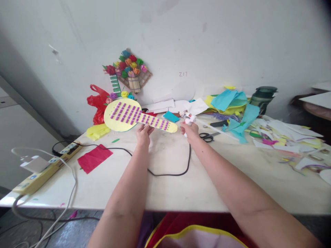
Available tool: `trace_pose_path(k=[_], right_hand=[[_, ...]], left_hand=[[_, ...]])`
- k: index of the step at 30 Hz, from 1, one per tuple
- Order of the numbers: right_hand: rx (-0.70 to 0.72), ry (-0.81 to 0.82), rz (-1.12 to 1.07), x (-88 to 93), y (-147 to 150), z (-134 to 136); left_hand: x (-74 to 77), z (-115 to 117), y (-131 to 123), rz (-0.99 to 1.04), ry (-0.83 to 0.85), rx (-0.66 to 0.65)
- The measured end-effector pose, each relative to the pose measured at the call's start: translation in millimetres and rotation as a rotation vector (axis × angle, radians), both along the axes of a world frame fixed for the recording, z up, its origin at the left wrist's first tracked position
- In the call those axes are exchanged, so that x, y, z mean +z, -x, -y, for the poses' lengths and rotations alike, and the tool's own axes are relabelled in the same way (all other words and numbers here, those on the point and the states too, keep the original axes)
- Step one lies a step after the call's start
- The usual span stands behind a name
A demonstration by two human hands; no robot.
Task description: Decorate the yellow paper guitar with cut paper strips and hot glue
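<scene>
My left hand [143,133] grips a pale yellow guitar-shaped cutout [108,119] from below, near where its round body meets the narrow neck. Rows of short purple pieces cover its face. In my right hand [190,131] is a white hot glue gun [190,118], close to the tip of the neck but apart from it. A long white glue stick [212,127] juts out of the gun to the right. From under that hand a black cord [168,175] loops over the table to the left.
At left lie a power strip [43,177] with a white charger and red paper [95,158]. Scissors [207,137], blue crepe paper [245,119], paper scraps [284,134] and a dark bottle [262,98] are on the right. Paper flowers [131,65] stand against the wall.
</scene>
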State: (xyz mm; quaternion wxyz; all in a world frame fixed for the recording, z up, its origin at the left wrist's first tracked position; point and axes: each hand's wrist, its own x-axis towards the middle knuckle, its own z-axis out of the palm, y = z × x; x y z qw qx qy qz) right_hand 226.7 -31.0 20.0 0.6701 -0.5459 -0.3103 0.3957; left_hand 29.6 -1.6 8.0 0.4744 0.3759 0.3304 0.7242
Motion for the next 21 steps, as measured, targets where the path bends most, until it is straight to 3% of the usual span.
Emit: trace_pose_path(k=[8,21], right_hand=[[0.102,-0.003,-0.299,1.5,5.3,1.4],[0.110,-0.060,-0.364,2.1,9.9,1.4]], left_hand=[[-1.4,1.7,-10.4,0.102,0.057,-0.023],[-1.4,3.6,-21.0,0.162,0.174,-0.021]])
